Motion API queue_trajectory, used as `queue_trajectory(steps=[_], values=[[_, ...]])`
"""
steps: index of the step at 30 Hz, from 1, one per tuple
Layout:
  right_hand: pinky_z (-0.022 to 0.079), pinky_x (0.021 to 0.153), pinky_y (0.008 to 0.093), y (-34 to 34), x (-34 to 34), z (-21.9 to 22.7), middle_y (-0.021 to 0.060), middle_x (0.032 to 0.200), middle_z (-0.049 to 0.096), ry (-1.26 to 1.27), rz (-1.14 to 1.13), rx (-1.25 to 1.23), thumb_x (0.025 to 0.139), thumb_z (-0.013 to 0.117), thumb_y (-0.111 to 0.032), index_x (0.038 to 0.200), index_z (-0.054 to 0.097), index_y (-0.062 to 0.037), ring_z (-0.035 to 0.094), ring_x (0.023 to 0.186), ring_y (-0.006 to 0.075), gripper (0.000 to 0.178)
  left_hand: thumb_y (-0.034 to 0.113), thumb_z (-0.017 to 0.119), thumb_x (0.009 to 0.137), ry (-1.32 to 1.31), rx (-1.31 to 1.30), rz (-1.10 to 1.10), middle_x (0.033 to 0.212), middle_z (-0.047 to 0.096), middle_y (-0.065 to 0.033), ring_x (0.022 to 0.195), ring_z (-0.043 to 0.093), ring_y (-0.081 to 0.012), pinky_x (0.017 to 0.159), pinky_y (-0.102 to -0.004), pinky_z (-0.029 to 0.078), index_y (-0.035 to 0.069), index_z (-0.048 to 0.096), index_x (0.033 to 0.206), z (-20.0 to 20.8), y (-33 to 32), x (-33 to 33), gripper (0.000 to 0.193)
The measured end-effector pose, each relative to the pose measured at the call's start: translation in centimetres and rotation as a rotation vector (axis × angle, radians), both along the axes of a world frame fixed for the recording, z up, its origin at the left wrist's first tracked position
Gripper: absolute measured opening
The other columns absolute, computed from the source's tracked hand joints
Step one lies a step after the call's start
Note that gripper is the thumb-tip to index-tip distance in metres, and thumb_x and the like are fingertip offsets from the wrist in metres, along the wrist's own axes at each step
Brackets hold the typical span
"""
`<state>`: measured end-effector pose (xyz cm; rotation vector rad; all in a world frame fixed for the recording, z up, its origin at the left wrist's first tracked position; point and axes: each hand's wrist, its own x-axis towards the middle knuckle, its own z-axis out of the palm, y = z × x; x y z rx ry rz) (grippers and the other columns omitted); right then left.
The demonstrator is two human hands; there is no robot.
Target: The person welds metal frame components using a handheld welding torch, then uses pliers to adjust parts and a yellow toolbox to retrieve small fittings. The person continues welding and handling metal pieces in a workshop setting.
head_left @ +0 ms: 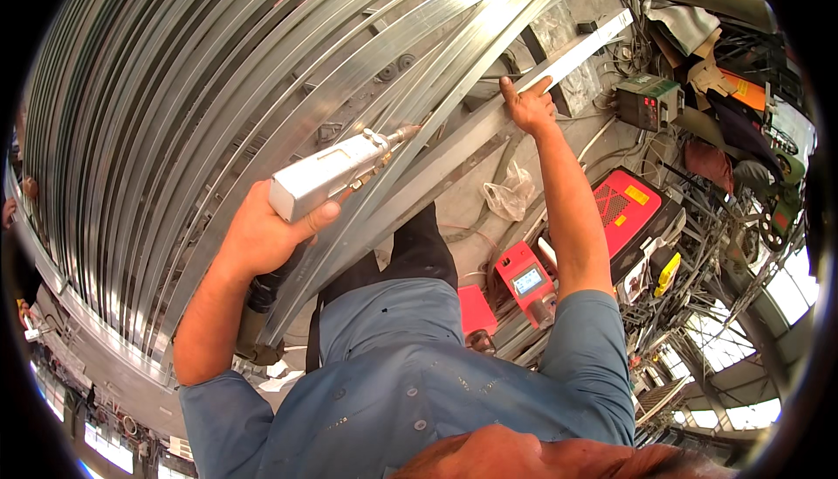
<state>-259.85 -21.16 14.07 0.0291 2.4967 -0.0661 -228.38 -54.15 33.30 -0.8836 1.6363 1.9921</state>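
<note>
A silver, boxy handheld welding gun (327, 172) with a narrow metal nozzle is in my left hand (266, 230). The fingers wrap its rear end, and the thumb lies along its side. Its nozzle points up and right, over the long metal profiles (384, 184). My right hand (532, 110) grips a long flat-sided metal bar (572, 62), thumb and forefinger stretched over it. That bar slants from the upper right down toward my lap, beside the profiles. Where the lower fingers close on the bar is partly hidden.
Many parallel metal profiles (122, 156) fill the left side. To the right stand a red machine with a screen (526, 280), a red and black case (624, 217) and a green box (648, 102). A clear plastic bag (509, 191) lies among cables; scrap metal crowds the far right.
</note>
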Motion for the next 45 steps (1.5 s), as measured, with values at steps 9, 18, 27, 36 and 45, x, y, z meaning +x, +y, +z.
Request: queue_trajectory(steps=[9, 18, 27, 36, 45], values=[[0.021, 0.116, 0.0581, -0.4, 0.0, 0.4, 0.0386, 0.151, 0.025, 0.010, 0.024, 0.021, 0.075, 0.041, -0.094, 0.155, -0.014, 0.0008, 0.027, 0.142, 0.0511, 0.136, 0.029, 0.078, 0.088, -0.074, 0.033, -0.028, 0.104, 0.073, -0.0074, 0.083, 0.064, -0.0117, 0.073, -0.0291, 0.053, 0.000, 0.065, 0.127, 0.1, -0.2, -0.1, 0.051], [0.020, 0.116, 0.0584, -0.5, -0.1, 0.7, 0.0370, 0.154, 0.022, -0.028, -0.016, 0.011, 0.076, 0.044, -0.092, 0.155, -0.016, 0.0011, 0.024, 0.144, 0.0490, 0.136, 0.027, 0.082, 0.085, 0.040, -0.112, -0.001, 0.088, 0.067, -0.0054, 0.071, 0.060, -0.0117, 0.062, -0.0278, 0.050, -0.004, 0.063, 0.122, 1.1, 1.0, 1.4, 0.052], [0.019, 0.115, 0.0582, -0.6, 0.1, 0.9, 0.0364, 0.153, 0.023, -0.031, 0.000, 0.013, 0.076, 0.040, -0.094, 0.155, -0.016, 0.0018, 0.026, 0.143, 0.0489, 0.136, 0.027, 0.080, 0.086, 0.034, -0.147, -0.049, 0.087, 0.067, -0.0059, 0.072, 0.061, -0.0125, 0.064, -0.0285, 0.049, -0.004, 0.063, 0.122, 0.5, 1.3, 1.2, 0.050], [0.019, 0.115, 0.0593, -0.4, 0.0, 0.5, 0.0364, 0.153, 0.022, -0.025, 0.009, 0.014, 0.075, 0.040, -0.094, 0.155, -0.015, 0.0021, 0.026, 0.143, 0.0490, 0.137, 0.027, 0.080, 0.085, -0.018, -0.186, -0.093, 0.114, 0.072, -0.0134, 0.104, 0.066, -0.0186, 0.091, -0.0329, 0.049, 0.001, 0.057, 0.138, 1.3, 1.9, 0.8, 0.063], [0.021, 0.115, 0.0582, -0.6, -0.3, 0.8, 0.0359, 0.153, 0.025, -0.029, 0.021, 0.008, 0.074, 0.040, -0.095, 0.156, -0.011, 0.0027, 0.028, 0.142, 0.0491, 0.137, 0.027, 0.081, 0.081, 0.144, -0.331, -0.082, 0.114, 0.073, -0.0168, 0.109, 0.071, -0.0299, 0.093, -0.0377, 0.053, 0.006, 0.055, 0.141, 1.9, 3.3, 2.0, 0.068]])
